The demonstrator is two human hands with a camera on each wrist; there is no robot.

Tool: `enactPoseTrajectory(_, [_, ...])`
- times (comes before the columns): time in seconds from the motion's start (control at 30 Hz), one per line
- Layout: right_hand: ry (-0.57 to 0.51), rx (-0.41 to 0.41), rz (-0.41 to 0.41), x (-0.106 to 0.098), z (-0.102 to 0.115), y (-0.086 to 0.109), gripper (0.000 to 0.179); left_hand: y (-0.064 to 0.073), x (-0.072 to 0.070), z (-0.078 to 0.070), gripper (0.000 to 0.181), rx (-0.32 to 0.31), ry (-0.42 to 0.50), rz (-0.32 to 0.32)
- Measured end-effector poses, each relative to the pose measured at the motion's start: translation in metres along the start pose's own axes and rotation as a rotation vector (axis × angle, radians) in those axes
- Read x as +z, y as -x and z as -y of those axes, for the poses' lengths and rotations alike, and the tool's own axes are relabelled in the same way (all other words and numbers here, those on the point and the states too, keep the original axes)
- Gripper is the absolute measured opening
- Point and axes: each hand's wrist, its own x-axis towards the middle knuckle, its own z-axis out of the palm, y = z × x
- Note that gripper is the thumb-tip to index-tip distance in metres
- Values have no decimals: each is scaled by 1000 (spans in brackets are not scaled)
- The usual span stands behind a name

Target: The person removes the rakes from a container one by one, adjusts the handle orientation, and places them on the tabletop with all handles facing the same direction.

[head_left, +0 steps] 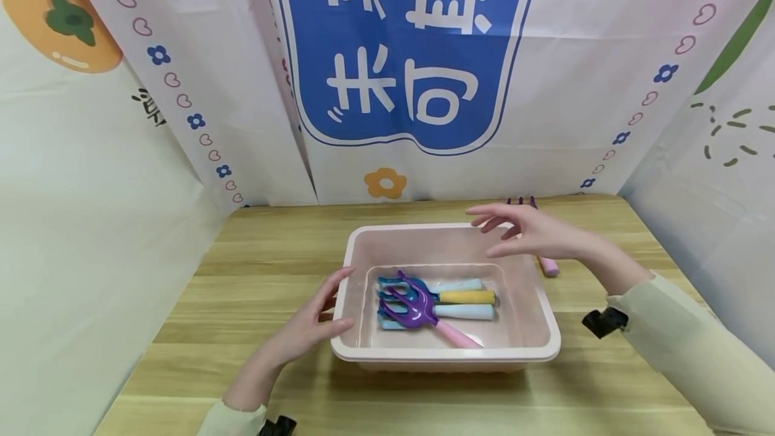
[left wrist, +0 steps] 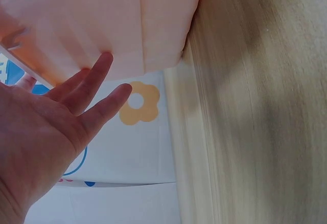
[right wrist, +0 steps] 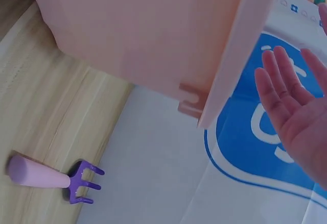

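A pale pink plastic bin [head_left: 445,354] stands on the wooden table. Inside lie several small toy garden forks: a purple fork [head_left: 418,308] with a pink handle on top, a blue one with a yellow handle [head_left: 466,297], and light blue handles [head_left: 465,312] around it. My left hand [head_left: 311,321] is at the bin's left side, its extended fingertips against the outer wall in the left wrist view. Above the back right corner of the bin hovers my right hand [head_left: 533,231], fingers spread and holding nothing.
Beyond the bin's right side, a purple hand rake [right wrist: 79,183] with a pink handle lies on the table [head_left: 254,274], partly behind my right hand in the head view. Printed white cloth [head_left: 242,86] hangs behind the table and along both sides.
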Motion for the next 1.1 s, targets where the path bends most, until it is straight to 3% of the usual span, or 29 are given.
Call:
enactPoseTrajectory(0.43, [31, 27, 279, 33, -6, -38, 66, -1, 0, 0, 73, -18, -6, -3])
enactPoseTrajectory(0.73, [86, 163, 390, 55, -25, -46, 63, 1, 1, -1, 74, -12, -3, -6])
enactPoseTrajectory(1.1, [164, 205, 480, 70, -38, -49, 60, 2, 1, 1, 74, -2, 1, -10])
